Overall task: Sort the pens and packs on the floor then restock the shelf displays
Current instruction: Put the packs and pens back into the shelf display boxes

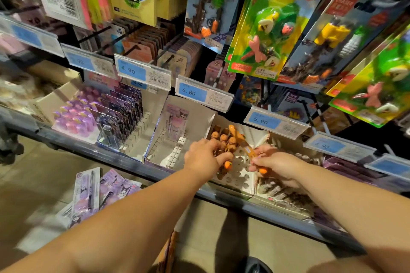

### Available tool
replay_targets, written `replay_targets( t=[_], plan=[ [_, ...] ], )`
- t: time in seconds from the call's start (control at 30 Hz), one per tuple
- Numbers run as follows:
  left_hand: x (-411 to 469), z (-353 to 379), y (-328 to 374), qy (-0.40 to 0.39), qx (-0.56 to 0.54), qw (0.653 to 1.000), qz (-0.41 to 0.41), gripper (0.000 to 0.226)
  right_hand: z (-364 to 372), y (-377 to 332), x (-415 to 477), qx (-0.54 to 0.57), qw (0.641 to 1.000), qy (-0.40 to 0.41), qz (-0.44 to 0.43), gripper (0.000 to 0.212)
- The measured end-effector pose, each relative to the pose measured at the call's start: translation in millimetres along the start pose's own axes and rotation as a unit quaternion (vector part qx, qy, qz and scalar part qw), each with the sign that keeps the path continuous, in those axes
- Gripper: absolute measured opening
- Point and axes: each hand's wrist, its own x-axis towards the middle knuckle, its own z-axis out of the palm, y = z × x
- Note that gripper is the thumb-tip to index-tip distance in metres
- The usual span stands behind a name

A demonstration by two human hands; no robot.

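Observation:
A white display box (238,178) with round holes stands on the lower shelf and holds a cluster of orange-brown figure pens (224,138). My left hand (203,157) grips a pen with an orange top (228,164) at the box's front. My right hand (278,165) pinches another orange pen (240,137), which slants up to the left over the box. Several purple pen packs (106,186) lie on the floor at the lower left.
Left of the holed box stand a slotted box with one purple pack (176,122), a box of dark packs (121,113) and purple erasers (74,117). Blue price tags (193,93) line the rail. Eraser packs (266,26) hang above. The shelf edge (277,217) runs diagonally.

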Motion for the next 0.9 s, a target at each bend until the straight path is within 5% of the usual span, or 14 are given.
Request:
replay_targets(
  t=[0.07, 0.17, 0.27, 0.4, 0.5, 0.63, 0.9],
  plan=[
    [-1.6, 5.8, -5.9, 0.004, 0.118, 0.993, 0.019, 0.044, -8.3, 5.2, 1.1, 0.019, 0.998, 0.051, 0.017, 0.014],
    [-4.4, 14.2, -8.6, -0.004, 0.155, 0.987, 0.042, 0.040, -14.5, 10.9, 5.7, -0.014, 0.993, 0.117, 0.029, 0.009],
    [-2.7, 19.1, -7.2, -0.001, 0.154, 0.987, 0.048, 0.039, -17.8, 12.9, 9.1, -0.164, 0.971, 0.175, 0.024, 0.010],
    [3.4, 20.5, -6.6, 0.012, 0.150, 0.988, 0.037, 0.029, -16.5, 12.7, 9.5, -0.325, 0.929, 0.179, 0.013, 0.014],
    [6.4, 20.9, -8.5, 0.012, 0.144, 0.989, 0.035, 0.028, -11.2, 5.5, 11.9, -0.345, 0.921, 0.181, 0.018, 0.023],
    [7.6, 20.8, -10.7, 0.016, 0.131, 0.991, 0.037, 0.026, -6.9, -1.0, 23.9, -0.391, 0.902, 0.183, 0.010, 0.005],
    [9.4, 19.0, -13.4, 0.032, 0.097, 0.994, 0.039, 0.022, 1.1, -10.2, 39.8, -0.455, 0.876, 0.161, -0.003, 0.021]
  ],
)
